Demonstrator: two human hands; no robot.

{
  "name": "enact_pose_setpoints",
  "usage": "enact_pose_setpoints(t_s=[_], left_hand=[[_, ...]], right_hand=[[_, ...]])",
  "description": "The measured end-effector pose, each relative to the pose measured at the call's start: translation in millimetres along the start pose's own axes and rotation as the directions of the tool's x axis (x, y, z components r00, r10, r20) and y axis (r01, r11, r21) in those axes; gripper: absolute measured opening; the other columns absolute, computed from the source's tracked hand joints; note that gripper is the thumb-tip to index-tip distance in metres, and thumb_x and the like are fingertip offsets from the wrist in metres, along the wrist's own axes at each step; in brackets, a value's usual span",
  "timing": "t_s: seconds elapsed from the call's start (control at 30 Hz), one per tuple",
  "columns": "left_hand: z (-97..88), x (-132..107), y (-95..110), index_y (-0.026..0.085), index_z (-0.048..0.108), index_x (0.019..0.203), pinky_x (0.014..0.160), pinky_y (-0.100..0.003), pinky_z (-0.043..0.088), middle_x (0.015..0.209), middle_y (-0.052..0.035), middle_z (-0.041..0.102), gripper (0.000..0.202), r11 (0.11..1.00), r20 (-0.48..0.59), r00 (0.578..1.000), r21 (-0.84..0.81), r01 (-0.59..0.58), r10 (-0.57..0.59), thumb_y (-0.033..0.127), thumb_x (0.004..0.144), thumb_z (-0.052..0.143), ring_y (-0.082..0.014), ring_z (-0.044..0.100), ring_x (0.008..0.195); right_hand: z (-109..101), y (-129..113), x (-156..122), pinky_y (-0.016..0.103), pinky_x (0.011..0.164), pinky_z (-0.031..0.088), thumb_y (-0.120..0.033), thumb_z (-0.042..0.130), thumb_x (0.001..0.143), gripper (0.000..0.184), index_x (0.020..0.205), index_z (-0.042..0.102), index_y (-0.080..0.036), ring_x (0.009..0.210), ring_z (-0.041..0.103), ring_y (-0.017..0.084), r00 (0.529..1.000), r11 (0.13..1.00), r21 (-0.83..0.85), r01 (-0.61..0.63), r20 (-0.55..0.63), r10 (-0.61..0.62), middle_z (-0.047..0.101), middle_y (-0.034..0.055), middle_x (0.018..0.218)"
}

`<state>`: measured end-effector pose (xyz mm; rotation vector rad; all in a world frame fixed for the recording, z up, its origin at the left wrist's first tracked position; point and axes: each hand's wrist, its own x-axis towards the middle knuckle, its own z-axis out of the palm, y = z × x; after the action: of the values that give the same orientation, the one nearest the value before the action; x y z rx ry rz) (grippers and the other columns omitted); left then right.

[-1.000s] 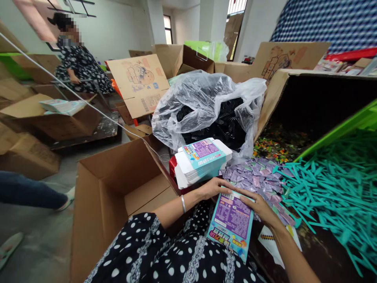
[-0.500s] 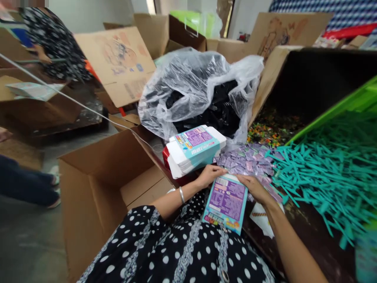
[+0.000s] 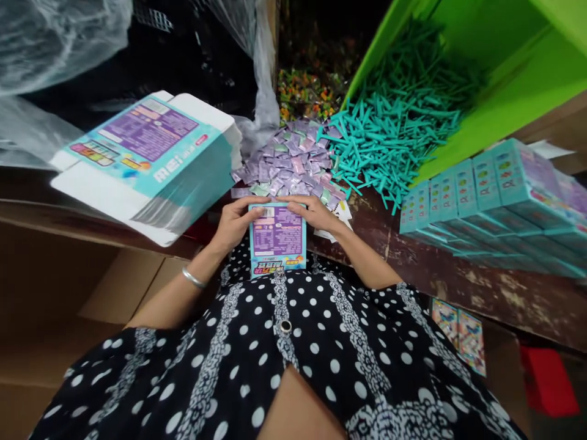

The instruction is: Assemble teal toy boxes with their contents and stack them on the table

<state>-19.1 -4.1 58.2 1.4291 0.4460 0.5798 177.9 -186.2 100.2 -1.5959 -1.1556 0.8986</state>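
A small teal and purple carton (image 3: 277, 238) stands close against my body, its printed back panel facing me. My left hand (image 3: 236, 223) grips its upper left edge, thumb on the panel and fingers behind. On the upper right edge, my right hand (image 3: 316, 214) holds it the same way. Just beyond the carton lies a heap of small lilac and green sachets (image 3: 293, 159). To the left sits a stack of flattened teal cartons (image 3: 156, 153) with white flaps. Whether the held carton's top flap is closed is hidden by my fingers.
Turquoise plastic sticks (image 3: 398, 122) spill from a tipped bright green box (image 3: 513, 79). Rows of filled teal cartons (image 3: 486, 195) stand on the dark table (image 3: 504, 293) at right. Small orange-green packets (image 3: 307, 91) lie behind. A cardboard box (image 3: 123, 281) is at lower left.
My view has swung down and to the right, bringing the rows of teal cartons into sight. Both hands still hold the carton's top edge.
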Motion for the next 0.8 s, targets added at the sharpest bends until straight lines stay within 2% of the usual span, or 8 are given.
enact_pose_setpoints(t_s=[0.1,0.17,0.2,0.27,0.4,0.57,0.7,0.8], left_hand=[[-1.1,11.6,2.2,0.019,0.086,0.108,0.094,-0.035,0.06,0.115,-0.0083,0.086,0.044,0.996,-0.208,0.975,-0.04,-0.083,0.073,0.053,0.082,0.096,-0.0237,0.076,0.103],[-2.8,20.2,3.3,0.016,0.083,0.111,0.09,-0.03,0.058,0.112,-0.0051,0.084,0.038,0.981,-0.384,0.914,-0.081,-0.178,0.134,0.043,0.087,0.095,-0.0175,0.071,0.095],[-3.0,23.6,3.5,0.014,0.081,0.112,0.09,-0.029,0.057,0.109,-0.0034,0.082,0.035,0.973,-0.448,0.882,-0.095,-0.209,0.146,0.037,0.089,0.093,-0.0153,0.068,0.093],[-1.4,28.4,3.0,0.011,0.078,0.114,0.091,-0.028,0.056,0.103,-0.0006,0.079,0.03,0.971,-0.515,0.849,-0.118,-0.208,0.119,0.031,0.094,0.091,-0.013,0.064,0.09],[7.9,34.4,-2.7,0.01,0.073,0.118,0.09,-0.027,0.055,0.096,0.003,0.072,0.034,0.971,-0.555,0.831,-0.205,-0.122,-0.013,0.03,0.098,0.093,-0.0113,0.06,0.087],[19.2,51.8,-11.9,0.011,0.067,0.118,0.095,-0.03,0.059,0.099,0.0027,0.073,0.044,0.938,-0.481,0.861,-0.346,-0.014,-0.164,0.037,0.097,0.096,-0.0118,0.063,0.091],[22.3,58.7,-6.7,0.014,0.067,0.116,0.096,-0.033,0.061,0.101,0.0021,0.074,0.054,0.961,-0.415,0.902,-0.277,0.001,-0.12,0.047,0.09,0.101,-0.0135,0.064,0.092],[22.1,47.6,3.6,0.014,0.069,0.113,0.096,-0.033,0.061,0.098,0.0028,0.072,0.044,0.977,-0.472,0.877,-0.213,-0.009,-0.095,0.041,0.092,0.097,-0.0134,0.064,0.09]], right_hand=[[0.9,5.1,-10.6,0.051,0.128,0.054,-0.073,0.093,0.083,0.111,0.175,0.052,-0.028,0.146,0.068,0.033,0.99,0.987,0.148,-0.069,-0.11,0.086,0.073,0.0128,0.158],[3.2,9.6,-21.6,0.05,0.12,0.06,-0.066,0.101,0.072,0.139,0.185,0.031,-0.026,0.136,0.073,0.034,0.982,0.947,0.289,-0.141,-0.078,0.17,0.075,0.0141,0.151],[4.7,11.4,-27.8,0.05,0.117,0.062,-0.063,0.103,0.071,0.143,0.186,0.025,-0.026,0.13,0.076,0.034,0.979,0.924,0.346,-0.164,-0.058,0.195,0.077,0.0133,0.146],[7.0,12.9,-40.1,0.05,0.114,0.064,-0.057,0.101,0.072,0.14,0.185,0.025,-0.027,0.124,0.079,0.033,0.976,0.891,0.425,-0.16,-0.068,0.207,0.079,0.0109,0.14],[1.4,7.6,-57.9,0.049,0.111,0.066,-0.056,0.099,0.072,0.129,0.181,0.035,-0.03,0.126,0.079,0.032,0.972,0.872,0.484,-0.07,-0.164,0.169,0.08,0.0089,0.143],[-23.0,-1.1,-58.2,0.052,0.114,0.064,-0.067,0.095,0.076,0.12,0.176,0.041,-0.031,0.139,0.073,0.035,0.927,0.905,0.424,0.023,-0.349,0.14,0.074,0.0125,0.157],[-30.4,0.7,-54.2,0.052,0.109,0.065,-0.078,0.087,0.082,0.106,0.167,0.053,-0.025,0.131,0.075,0.033,0.869,0.935,0.356,-0.006,-0.46,0.181,0.078,0.0136,0.149],[-15.0,0.3,-67.5,0.046,0.099,0.067,-0.077,0.089,0.08,0.095,0.155,0.065,-0.023,0.117,0.077,0.031,0.881,0.924,0.379,-0.057,-0.416,0.224,0.082,0.011,0.135]])
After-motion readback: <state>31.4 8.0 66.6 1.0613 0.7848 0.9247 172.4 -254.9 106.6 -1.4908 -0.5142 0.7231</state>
